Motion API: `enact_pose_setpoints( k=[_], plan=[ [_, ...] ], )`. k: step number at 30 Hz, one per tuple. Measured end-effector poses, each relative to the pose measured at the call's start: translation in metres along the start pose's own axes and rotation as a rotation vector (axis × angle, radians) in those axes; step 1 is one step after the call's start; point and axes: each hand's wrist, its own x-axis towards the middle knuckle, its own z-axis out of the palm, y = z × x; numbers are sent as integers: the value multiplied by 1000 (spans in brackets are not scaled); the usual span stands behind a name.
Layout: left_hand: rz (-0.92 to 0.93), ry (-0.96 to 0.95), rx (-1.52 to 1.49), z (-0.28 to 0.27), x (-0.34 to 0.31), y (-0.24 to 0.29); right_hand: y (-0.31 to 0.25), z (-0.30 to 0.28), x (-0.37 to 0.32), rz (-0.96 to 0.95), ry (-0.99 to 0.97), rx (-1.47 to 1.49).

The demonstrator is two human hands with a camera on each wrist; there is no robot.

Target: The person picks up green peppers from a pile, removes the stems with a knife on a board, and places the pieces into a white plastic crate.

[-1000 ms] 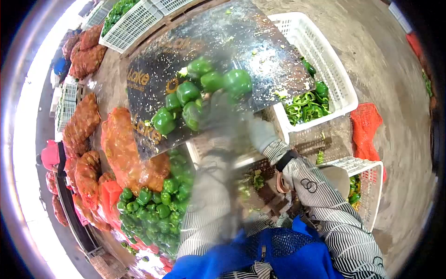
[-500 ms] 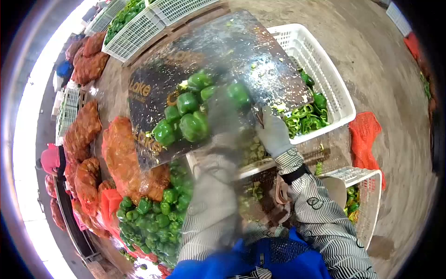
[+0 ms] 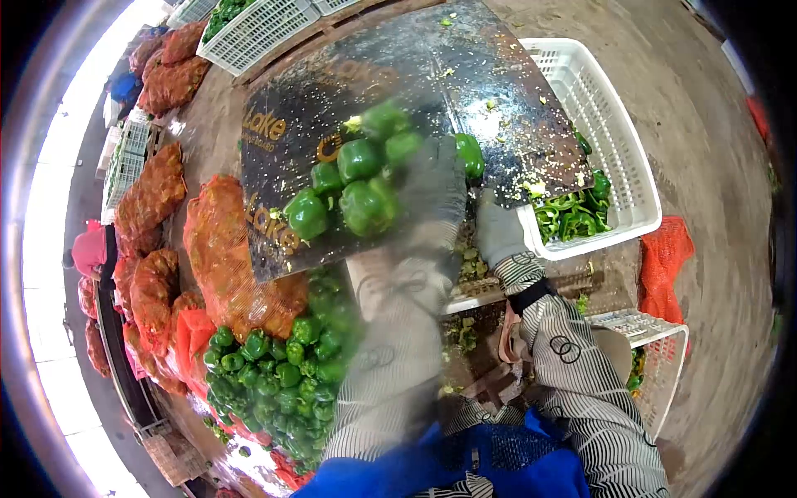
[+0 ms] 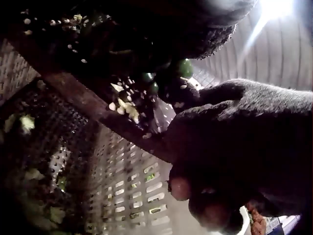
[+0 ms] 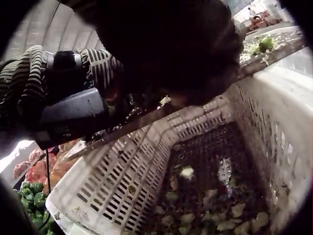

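Observation:
In the head view, my gloved left hand (image 3: 436,187) grips a green bell pepper (image 3: 469,158) near the front edge of a dark board (image 3: 332,91). A smudge on the lens blurs this hand. My gloved right hand (image 3: 498,228) is curled at the board's front edge, close to that pepper. From the left wrist, a shiny knife blade (image 4: 163,117) shows beside the right hand's dark glove, the handle hidden in the grip. Several whole peppers (image 3: 361,159) sit on the board to the left, among scattered seeds.
Right of the board, a white crate (image 3: 618,158) holds cut pepper pieces (image 3: 573,217). Another crate (image 5: 115,183) with scraps stands under the board's front edge. Many green peppers (image 3: 274,382) are heaped at lower left, by orange mesh sacks (image 3: 228,249). A tipped crate (image 3: 664,365) stands at right.
The right hand has come up from below the board's edge to beside the pepper. The left hand and its pepper have shifted slightly right. The head view has swung a little.

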Motion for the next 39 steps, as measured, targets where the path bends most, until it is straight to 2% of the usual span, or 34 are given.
enact_pose_setpoints(
  k=[2, 3, 4, 6, 7, 8, 9, 10, 11, 12, 14, 16, 17, 18, 19, 20, 22, 23, 24, 26, 27, 30, 32, 37, 39],
  plan=[
    [69, -153, 201, 4, -2, -6, -8, -1, -8, 147, -125, 35],
    [-94, -78, -98, -7, 3, 3, -11, -8, -24, 224, -139, 36],
    [-93, -74, -99, -18, 6, 8, -1, 3, -43, 223, -135, 35],
    [136, -12, 228, -29, 10, 17, 41, 29, -80, -140, 215, 182],
    [206, -179, 257, -18, 11, 11, 52, 29, -93, -142, 219, 172],
    [202, -175, 253, -23, 15, 12, 60, 31, -104, -62, 186, 278],
    [-72, -210, 45, -28, 20, 12, 67, 31, -106, 17, 154, 390],
    [-338, -243, -164, -39, 31, 12, 74, 28, -101, 18, 160, 396],
    [-488, -211, -183, -81, 33, 23, 81, 24, -95, 67, 185, 541],
    [-484, -218, -185, -81, 32, 20, 77, 8, -88, 118, 208, 682],
    [-531, -221, -159, -77, 35, 14, 62, -17, -69, 162, 236, 746],
    [-581, -218, -131, -71, 39, 5, 54, -27, -44, -70, 313, 534],
    [-606, -219, -114, -69, 40, -1, 47, -34, -31, -71, 313, 534],
    [-633, -222, -95, -77, 45, -3, 36, -44, -20, -41, 204, 491],
    [-596, -490, -174, -85, 56, -9, 23, -54, -13, -12, 92, 449],
    [-599, -492, -171, -81, 50, -21, 8, -70, -11, -6, 91, 482],
    [-306, -317, -329, -69, 31, -42, 7, -57, 10, -85, 88, 350],
    [-300, -309, -455, -75, 29, -45, 5, -54, 15, -81, 87, 349],
    [-300, -311, -458, -82, 30, -40, 2, -52, 20, -120, 80, 286],
    [-520, -349, -690, -94, 28, -34, -5, -46, 24, -161, 67, 222],
    [-424, -349, -495, -83, 26, -48, -8, -44, 25, -165, 35, 175],
    [-369, -365, -469, -85, 26, -47, -13, -36, 24, -156, -20, 160],
    [-343, -359, -474, -82, 27, -48, -18, -33, 17, -75, 68, 214],
    [-268, -374, -495, -84, 28, -52, -29, -33, 9, 11, 1, 210],
    [-207, -334, -376, -78, 25, -56, -32, -32, 9, 35, -28, 209]
  ],
)
